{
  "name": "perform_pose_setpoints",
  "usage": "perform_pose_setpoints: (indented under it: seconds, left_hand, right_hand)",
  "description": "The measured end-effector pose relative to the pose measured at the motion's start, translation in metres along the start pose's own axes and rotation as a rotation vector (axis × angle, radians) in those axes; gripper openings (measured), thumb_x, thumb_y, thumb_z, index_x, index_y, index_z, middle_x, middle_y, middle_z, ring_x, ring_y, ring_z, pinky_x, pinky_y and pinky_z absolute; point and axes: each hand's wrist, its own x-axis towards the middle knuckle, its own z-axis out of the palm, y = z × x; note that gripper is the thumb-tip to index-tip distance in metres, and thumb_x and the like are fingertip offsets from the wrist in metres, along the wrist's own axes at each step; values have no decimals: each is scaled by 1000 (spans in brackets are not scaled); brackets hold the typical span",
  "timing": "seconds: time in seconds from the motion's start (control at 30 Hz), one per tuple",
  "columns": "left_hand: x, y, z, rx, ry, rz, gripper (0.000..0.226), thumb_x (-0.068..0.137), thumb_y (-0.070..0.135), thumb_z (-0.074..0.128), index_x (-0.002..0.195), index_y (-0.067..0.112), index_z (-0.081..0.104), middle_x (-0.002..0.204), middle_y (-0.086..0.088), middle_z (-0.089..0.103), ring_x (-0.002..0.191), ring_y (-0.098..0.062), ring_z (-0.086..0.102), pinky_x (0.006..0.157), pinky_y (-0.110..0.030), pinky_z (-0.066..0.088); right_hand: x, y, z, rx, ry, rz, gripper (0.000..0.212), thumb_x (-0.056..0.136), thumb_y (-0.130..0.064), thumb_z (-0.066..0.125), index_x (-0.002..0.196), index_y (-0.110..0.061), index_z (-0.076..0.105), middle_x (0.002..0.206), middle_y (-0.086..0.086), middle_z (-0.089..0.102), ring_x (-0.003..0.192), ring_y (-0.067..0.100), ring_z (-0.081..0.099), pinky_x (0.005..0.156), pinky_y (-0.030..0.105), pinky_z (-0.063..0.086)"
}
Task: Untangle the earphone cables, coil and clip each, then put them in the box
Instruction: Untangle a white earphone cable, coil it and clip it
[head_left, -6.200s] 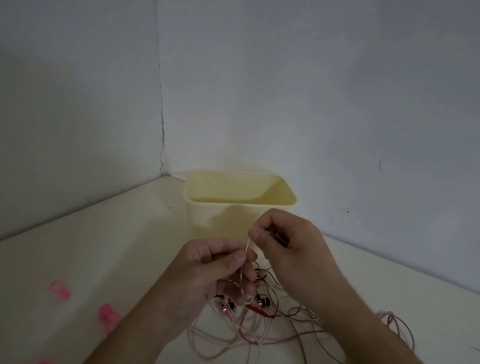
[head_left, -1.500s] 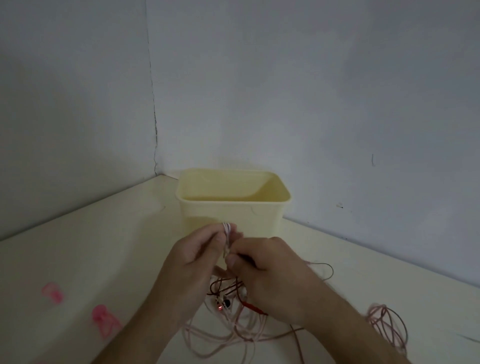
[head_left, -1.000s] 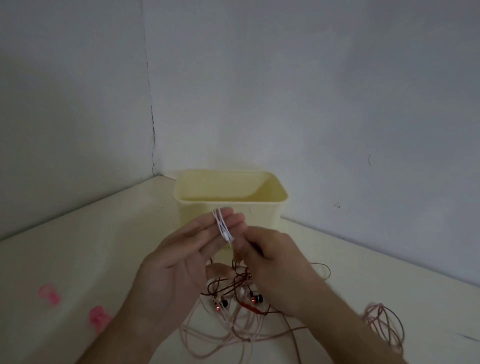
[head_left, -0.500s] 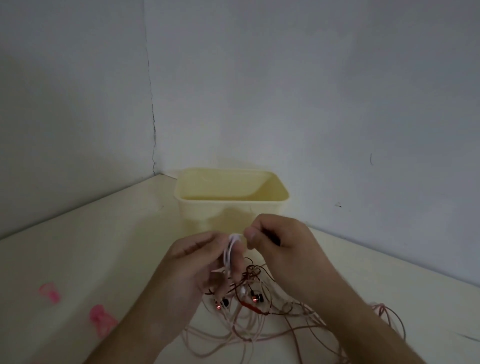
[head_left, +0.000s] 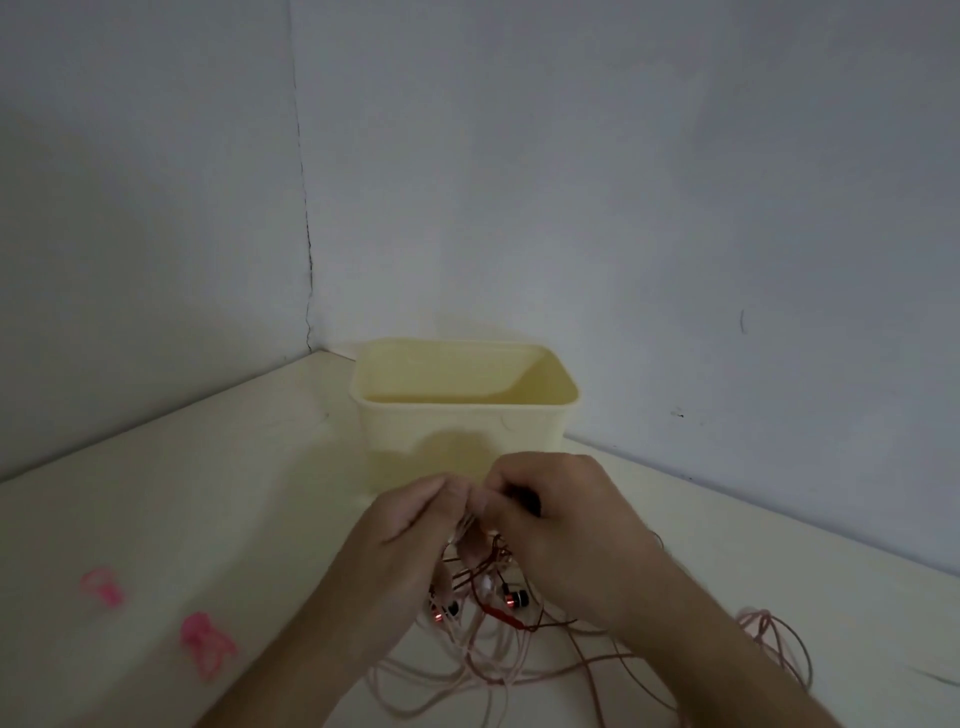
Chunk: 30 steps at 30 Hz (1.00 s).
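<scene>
Earphone cables (head_left: 493, 670) lie mostly in a loose tangle on the surface (head_left: 234, 509), just in front of the yellow box (head_left: 462, 431), which looks empty. The left hand (head_left: 410, 540) and right hand (head_left: 561, 525) pinch a pale strand between them, so coiling seems barely begun. Both pink clips (head_left: 205, 642) lie unused. The hands hide the wound part.

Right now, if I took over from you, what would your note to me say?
Left hand and right hand: together in front of the box, fingers pinching a pale earphone cable.
Tangled cables lie on the table under the hands; a looser bunch lies right.
Two pink clips lie left, unused.
Done: nothing visible in the box.
Left: finish coiling, clip, box each.
</scene>
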Motion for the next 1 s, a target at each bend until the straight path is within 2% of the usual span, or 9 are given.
perform_pose_setpoints:
  seconds: [0.2,0.3,0.37,0.43,0.57,0.63,0.73,0.9,1.0]
  left_hand:
    - [-3,7,-8,-378,-130,-39,34,92,31,60,83,0,72,70,-15,58,58,-25,51,48,-30,38]
    - [-4,9,-13,-569,-161,20,34,92,20,56,111,-2,75,105,-19,74,94,-26,72,53,-31,48]
    - [0,9,-15,-645,-133,32,42,92,20,54,127,3,71,132,-17,71,123,-25,68,64,-35,59]
    - [3,8,-16,-597,-85,40,43,96,21,51,133,7,68,138,-13,69,131,-24,64,75,-40,62]
    - [3,1,-7,-80,74,88,22,104,25,57,111,25,78,111,5,78,100,-13,73,72,-38,63]
    - [0,1,-2,-23,28,57,28,107,26,56,90,22,78,84,1,72,69,-19,64,57,-38,54]
    - [-2,5,-2,-91,-39,-17,38,97,38,58,73,12,71,62,-8,57,52,-21,47,51,-33,39]
    - [-5,10,-8,-455,-109,-14,30,91,28,59,85,2,74,72,-15,59,60,-21,54,48,-30,38]
    - [-3,10,-13,-587,-99,45,34,91,23,59,111,2,77,106,-17,74,94,-23,72,52,-31,49]
  right_hand:
    - [1,2,-6,164,126,10,28,101,-33,68,77,-19,64,57,-8,49,53,5,42,52,20,35]
    - [3,7,2,121,106,27,31,105,-29,59,75,-20,62,60,-8,51,55,5,44,54,22,36]
    - [3,8,7,81,43,54,31,107,-28,56,77,-21,63,61,-8,54,56,5,47,55,21,37]
    - [1,5,10,27,-37,57,28,107,-26,56,80,-20,64,63,-9,55,59,5,50,56,20,37]
    - [-1,-3,5,23,-37,25,29,103,-29,62,75,-23,61,61,-11,57,57,8,51,55,21,38]
    - [-1,-3,-2,53,17,4,28,102,-29,64,75,-22,64,65,-10,65,59,10,54,58,29,45]
    - [1,0,-10,76,107,12,28,100,-33,69,76,-19,64,57,-12,52,54,7,45,53,19,37]
    - [2,4,-7,103,81,50,32,104,-36,62,76,-22,66,55,-13,49,51,5,44,52,17,34]
    - [1,5,2,55,12,42,35,106,-26,56,73,-26,64,61,-10,57,58,6,52,57,24,39]
